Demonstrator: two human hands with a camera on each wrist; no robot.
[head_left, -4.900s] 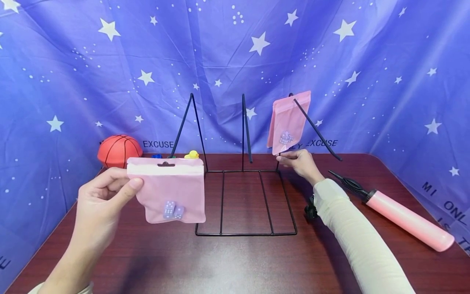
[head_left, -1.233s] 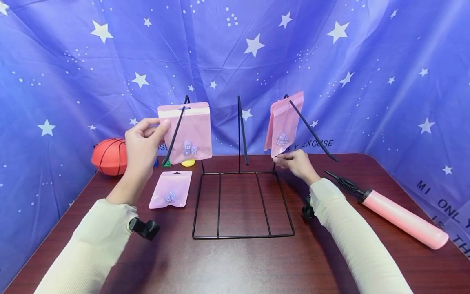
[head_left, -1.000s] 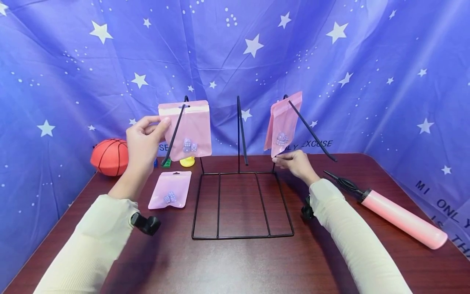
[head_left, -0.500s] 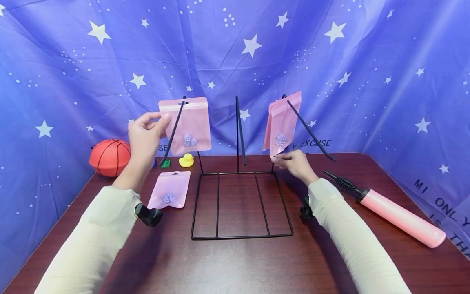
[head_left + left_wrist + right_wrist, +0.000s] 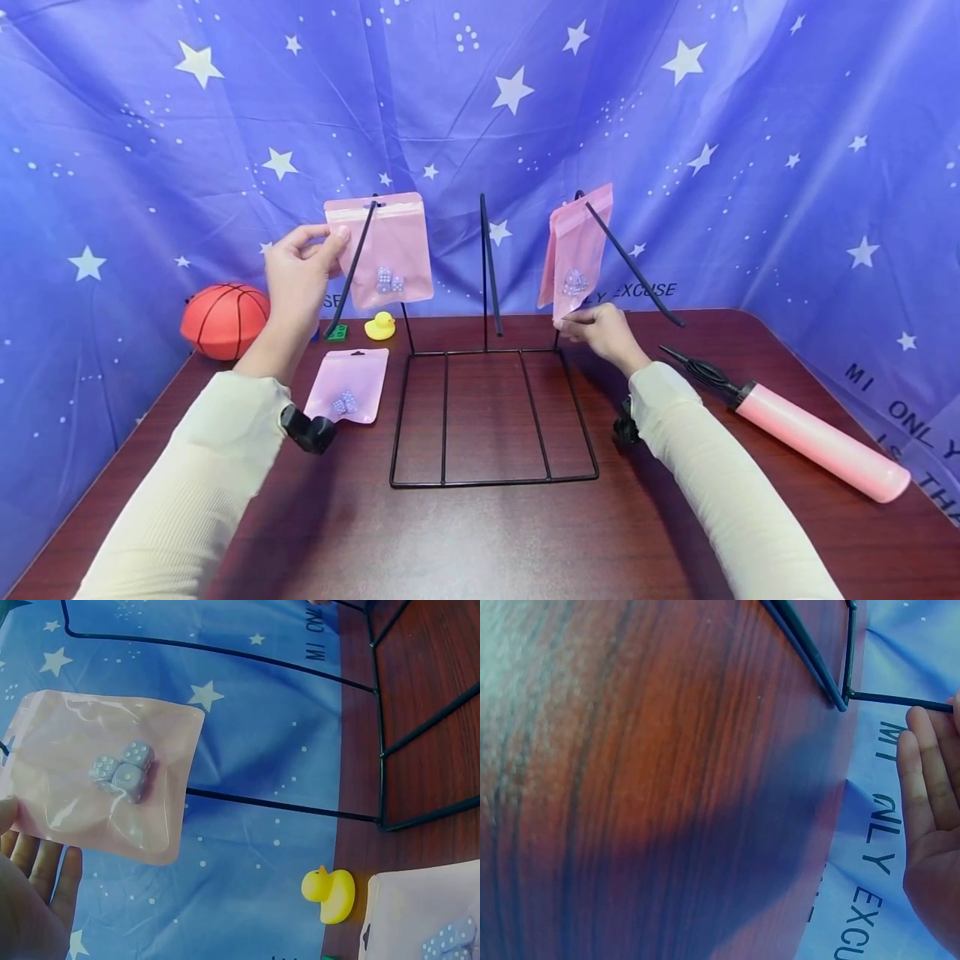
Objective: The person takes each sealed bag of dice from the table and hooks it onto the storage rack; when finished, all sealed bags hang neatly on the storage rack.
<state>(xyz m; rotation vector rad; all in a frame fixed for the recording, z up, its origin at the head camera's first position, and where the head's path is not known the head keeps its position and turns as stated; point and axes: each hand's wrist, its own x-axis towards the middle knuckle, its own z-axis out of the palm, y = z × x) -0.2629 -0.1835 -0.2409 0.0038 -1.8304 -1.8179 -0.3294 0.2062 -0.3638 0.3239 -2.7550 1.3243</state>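
My left hand (image 5: 296, 267) pinches a pink zip bag (image 5: 405, 237) by its left edge. Several pale purple dice (image 5: 129, 776) show through it. The bag's hang hole is at the back of the left prong of a black wire rack (image 5: 495, 482). At the rack's right rear upright, my right hand (image 5: 607, 335) grips the wire between thumb and fingers, just under the hanging pink bags (image 5: 579, 233) on the right prong. A similar bag of dice (image 5: 352, 371) lies flat on the table left of the rack, partly behind the left wrist camera.
At the back left are a toy basketball (image 5: 225, 321), a yellow rubber duck (image 5: 380, 326) and a green toy brick (image 5: 337, 333). A pink hand pump (image 5: 825, 442) lies at the right. The middle prong (image 5: 492, 275) bears no bag. A starry blue cloth encloses the table.
Since the oldest frame, the left hand has carried its bag up and onto the left prong. Over the last second it slid it slightly farther back. The right hand stays put.
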